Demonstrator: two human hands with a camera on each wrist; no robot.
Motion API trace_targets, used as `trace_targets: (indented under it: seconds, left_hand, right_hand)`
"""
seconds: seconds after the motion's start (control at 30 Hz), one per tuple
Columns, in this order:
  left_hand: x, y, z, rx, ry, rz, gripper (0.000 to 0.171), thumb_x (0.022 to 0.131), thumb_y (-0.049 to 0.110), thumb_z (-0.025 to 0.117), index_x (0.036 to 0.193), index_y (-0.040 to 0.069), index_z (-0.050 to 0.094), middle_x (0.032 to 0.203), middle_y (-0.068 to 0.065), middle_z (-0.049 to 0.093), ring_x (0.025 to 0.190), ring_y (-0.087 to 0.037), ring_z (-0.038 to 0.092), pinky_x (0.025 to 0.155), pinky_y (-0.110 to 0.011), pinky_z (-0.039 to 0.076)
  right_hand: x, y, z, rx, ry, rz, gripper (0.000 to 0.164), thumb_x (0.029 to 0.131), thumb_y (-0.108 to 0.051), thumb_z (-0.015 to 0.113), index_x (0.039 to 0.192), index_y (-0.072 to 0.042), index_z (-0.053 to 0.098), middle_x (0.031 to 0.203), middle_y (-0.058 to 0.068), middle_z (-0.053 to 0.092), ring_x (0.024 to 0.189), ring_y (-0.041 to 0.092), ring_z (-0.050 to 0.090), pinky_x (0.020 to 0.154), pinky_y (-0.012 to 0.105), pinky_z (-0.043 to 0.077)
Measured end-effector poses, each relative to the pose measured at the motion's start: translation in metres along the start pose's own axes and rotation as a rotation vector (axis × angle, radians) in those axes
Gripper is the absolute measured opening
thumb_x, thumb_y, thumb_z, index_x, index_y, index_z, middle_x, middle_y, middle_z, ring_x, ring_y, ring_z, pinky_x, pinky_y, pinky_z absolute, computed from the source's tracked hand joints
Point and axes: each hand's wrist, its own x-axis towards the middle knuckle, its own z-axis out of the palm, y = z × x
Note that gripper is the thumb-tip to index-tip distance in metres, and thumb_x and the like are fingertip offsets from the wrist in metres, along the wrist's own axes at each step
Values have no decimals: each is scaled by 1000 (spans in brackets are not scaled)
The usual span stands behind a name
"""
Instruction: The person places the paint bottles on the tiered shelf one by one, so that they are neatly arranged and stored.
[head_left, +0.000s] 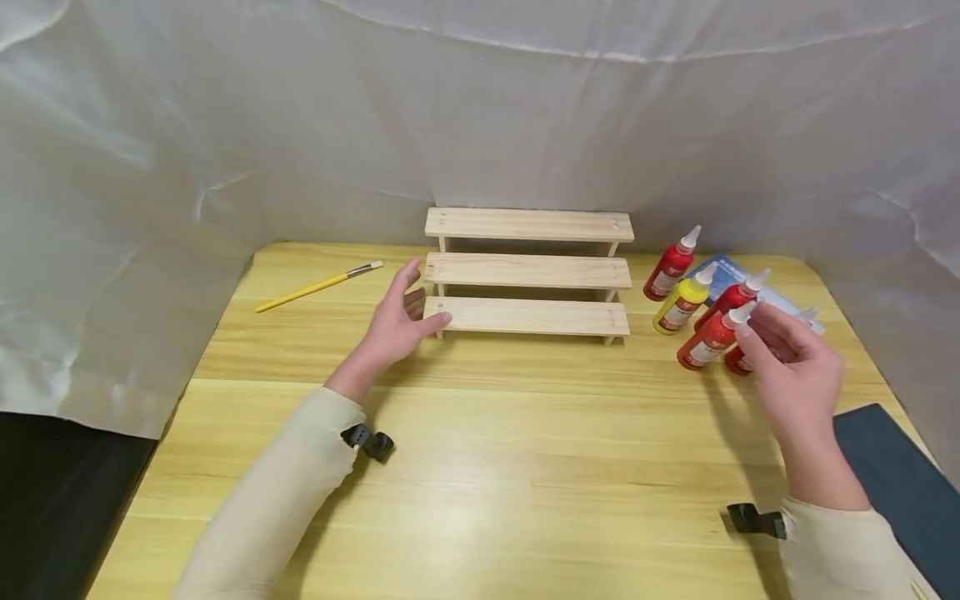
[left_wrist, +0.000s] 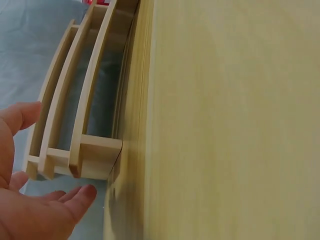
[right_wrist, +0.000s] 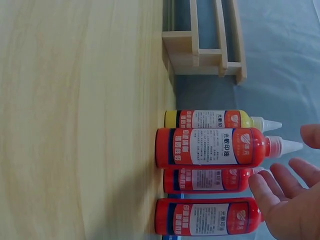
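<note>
A three-tier wooden shelf stands at the back of the table. Beside its left end is my left hand, fingers spread and thumb near the lowest board; whether it touches the wood is unclear. To the right of the shelf stand several upright squeeze bottles with white nozzles. My right hand is by the nozzle of the front red bottle, thumb and fingers apart around the tip, gripping nothing. Also in this group are a yellow bottle and a rear red bottle. My right hand partly hides another red bottle.
A yellow-handled paintbrush lies left of the shelf. Behind the bottles is a flat blue packet. A dark flat item lies at the table's right edge. Pale cloth hangs behind the table.
</note>
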Motion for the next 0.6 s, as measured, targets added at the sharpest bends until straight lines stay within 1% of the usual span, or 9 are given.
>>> trace_targets:
  seconds: [0.1,0.2,0.3,0.4,0.5,0.6]
  left_hand:
    - [7,-2,3,-62,3,-15,96,88,12,78,160,27,17,162,-10,19,141,-36,33,113,-46,31]
    - [11,-5,5,-103,13,-23,94,87,8,78,160,26,21,162,-6,22,140,-36,33,114,-46,27]
    - [14,-8,8,-129,23,-21,92,86,4,78,158,28,27,160,2,26,140,-32,34,115,-44,25]
    - [17,-10,10,-134,31,-5,88,86,2,77,156,30,31,157,7,30,140,-26,34,116,-41,24]
    - [20,-13,12,-146,33,12,85,87,-1,75,155,29,34,156,8,33,139,-25,35,116,-41,24]
    - [22,-15,12,-170,38,10,82,87,-5,72,154,29,37,155,5,34,137,-27,38,116,-41,24]
  right_hand:
    - [2,1,2,-22,-6,16,48,91,-32,73,137,-23,64,130,-3,64,109,6,60,79,8,47]
    - [5,3,6,-50,-4,36,49,91,-35,73,137,-22,64,127,-2,65,108,6,59,78,8,47]
    - [7,6,10,-77,-1,52,51,91,-35,73,138,-20,63,124,-1,65,104,7,59,76,9,48]
    - [9,9,14,-113,20,56,52,91,-37,73,138,-18,63,120,-1,65,102,7,59,76,8,48]
    - [10,10,17,-132,46,65,52,90,-38,74,136,-17,65,117,-2,65,101,7,59,77,8,47]
    - [11,10,18,-134,50,82,52,90,-39,74,136,-17,65,118,-3,65,102,9,58,76,8,47]
